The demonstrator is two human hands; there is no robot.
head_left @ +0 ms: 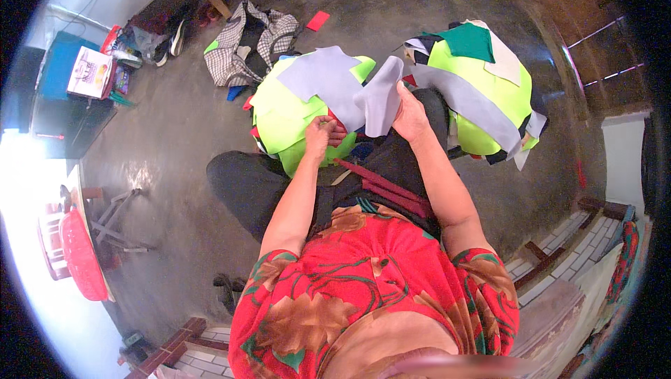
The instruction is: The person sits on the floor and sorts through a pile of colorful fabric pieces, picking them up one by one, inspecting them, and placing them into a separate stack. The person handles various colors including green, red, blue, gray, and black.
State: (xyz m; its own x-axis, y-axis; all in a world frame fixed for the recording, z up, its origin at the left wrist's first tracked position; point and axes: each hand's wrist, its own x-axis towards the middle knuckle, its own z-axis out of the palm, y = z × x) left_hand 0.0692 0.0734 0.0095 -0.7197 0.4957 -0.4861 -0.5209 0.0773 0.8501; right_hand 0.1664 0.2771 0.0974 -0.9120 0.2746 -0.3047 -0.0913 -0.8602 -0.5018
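The person's hands are apart. The right hand (411,119) is closed on a curved pale grey piece (381,99), which stands up in the gap between the two heaps, near the right edge of the left heap (283,115). The left hand (323,134) rests at that heap's near edge, fingers curled beside a red scrap (337,119); whether it pinches anything, one cannot tell.

The likeliest trouble is a slide: the left heap is rounded and its sheets lie loose, so a tug at its near edge could bring down the broad grey sheet (325,80) on top. The right heap (482,99) seems just as unsteady — a long grey strip (465,96) drapes over its side, and a knock from the right forearm might drag it off. The dark red strips (391,192) lying across the lap could slip to the floor if the legs shift.
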